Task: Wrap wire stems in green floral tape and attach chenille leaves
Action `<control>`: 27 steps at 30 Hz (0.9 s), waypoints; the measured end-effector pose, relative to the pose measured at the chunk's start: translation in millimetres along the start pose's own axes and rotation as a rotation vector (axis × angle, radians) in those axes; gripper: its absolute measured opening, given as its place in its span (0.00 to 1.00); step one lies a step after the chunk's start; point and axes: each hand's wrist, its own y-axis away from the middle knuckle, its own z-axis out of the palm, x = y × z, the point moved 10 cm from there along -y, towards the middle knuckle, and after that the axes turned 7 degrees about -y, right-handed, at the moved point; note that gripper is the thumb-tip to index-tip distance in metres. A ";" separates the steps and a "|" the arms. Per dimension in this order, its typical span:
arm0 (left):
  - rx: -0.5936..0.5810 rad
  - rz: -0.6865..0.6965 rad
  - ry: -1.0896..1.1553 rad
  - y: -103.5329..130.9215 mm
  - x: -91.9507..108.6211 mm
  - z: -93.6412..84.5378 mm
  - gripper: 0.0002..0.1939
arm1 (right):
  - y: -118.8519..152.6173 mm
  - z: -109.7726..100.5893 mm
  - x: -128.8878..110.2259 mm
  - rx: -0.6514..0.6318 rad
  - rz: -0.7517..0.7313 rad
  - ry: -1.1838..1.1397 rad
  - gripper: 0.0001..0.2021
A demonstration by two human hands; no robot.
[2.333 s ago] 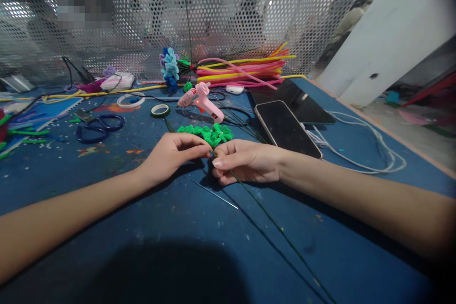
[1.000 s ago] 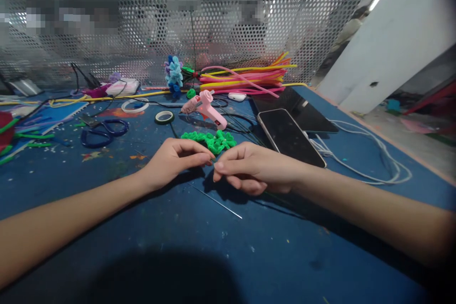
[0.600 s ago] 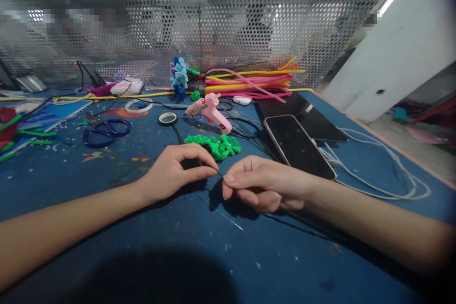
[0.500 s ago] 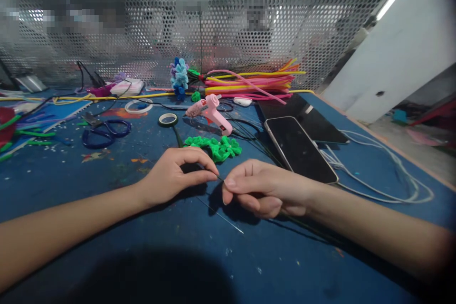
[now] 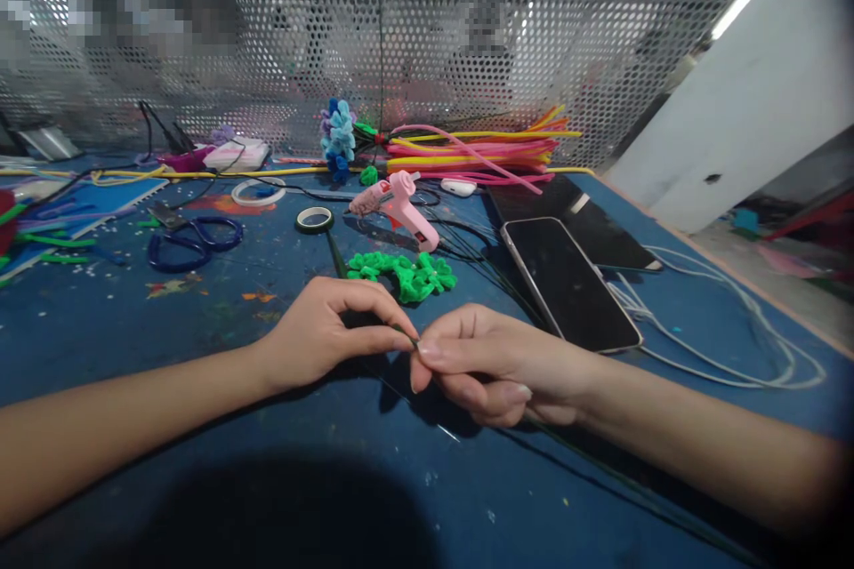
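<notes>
My left hand [image 5: 340, 324] pinches dark green tape between thumb and forefinger near the middle of the view. Touching its fingertips, my right hand [image 5: 484, 360] is closed on a thin dark green stem [image 5: 600, 455], which trails under the right forearm toward the lower right. Just behind the hands lie fuzzy green flower shapes [image 5: 417, 278]. The tape roll [image 5: 313, 220] sits farther back, with a dark green strip [image 5: 336, 256] leading from it toward my left hand. A thin shiny wire [image 5: 448, 433] lies partly hidden under the hands.
A pink glue gun [image 5: 410, 218] lies behind the flower shapes, blue-handled scissors [image 5: 193, 244] at left. To the right are a phone [image 5: 570, 284], a black tablet-like slab [image 5: 617, 236] and white cable [image 5: 767, 331]. Colourful fuzzy stems [image 5: 473, 151] lie along the perforated panel [image 5: 427, 62].
The fingertips of both hands have come closer together, and green material now shows between them. More of the shiny wire is covered. The view has shifted slightly.
</notes>
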 end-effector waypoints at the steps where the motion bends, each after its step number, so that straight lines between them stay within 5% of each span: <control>1: -0.005 -0.003 0.006 0.1 -0.4 0.5 0.06 | -0.1 0.0 0.7 0.002 0.005 0.001 0.09; 16: 0.020 -0.084 0.168 -2.9 -7.7 -0.5 0.04 | -2.0 -3.9 -9.4 0.096 -0.103 0.083 0.10; 22: 0.038 -0.156 0.237 -6.0 -15.7 -2.0 0.04 | 9.3 1.1 -6.3 -0.121 0.148 0.119 0.12; 27: -0.034 -0.146 0.217 -5.5 -15.3 4.8 0.03 | 12.1 -8.2 0.2 -0.089 0.244 0.309 0.09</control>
